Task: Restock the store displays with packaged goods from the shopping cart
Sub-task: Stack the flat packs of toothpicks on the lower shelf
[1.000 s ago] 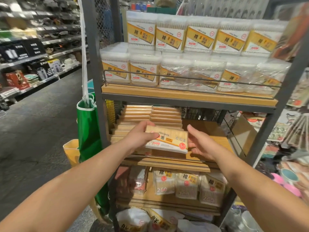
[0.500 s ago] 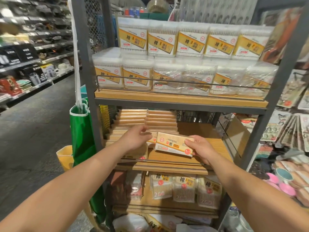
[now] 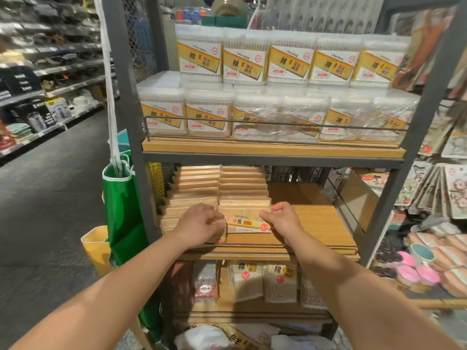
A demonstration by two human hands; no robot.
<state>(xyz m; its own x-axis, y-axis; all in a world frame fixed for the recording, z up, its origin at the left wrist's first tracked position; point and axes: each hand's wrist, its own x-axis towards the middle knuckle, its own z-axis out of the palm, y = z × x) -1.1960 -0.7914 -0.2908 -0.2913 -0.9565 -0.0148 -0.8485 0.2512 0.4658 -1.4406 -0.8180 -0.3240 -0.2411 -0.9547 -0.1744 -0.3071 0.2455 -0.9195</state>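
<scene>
shelf board: matt wood | frame post: grey metal | toothpick pack: glossy plastic

A single head-worn wide-angle view looks forward and slightly down at a grey metal-framed rack with wooden shelves, close enough that both forearms reach its middle shelf. The rack fills the centre; a dark aisle floor recedes at left.

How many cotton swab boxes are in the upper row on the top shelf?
5. They stand side by side on the lower boxes: far left, next, middle, next, far right. More may hide behind.
</scene>
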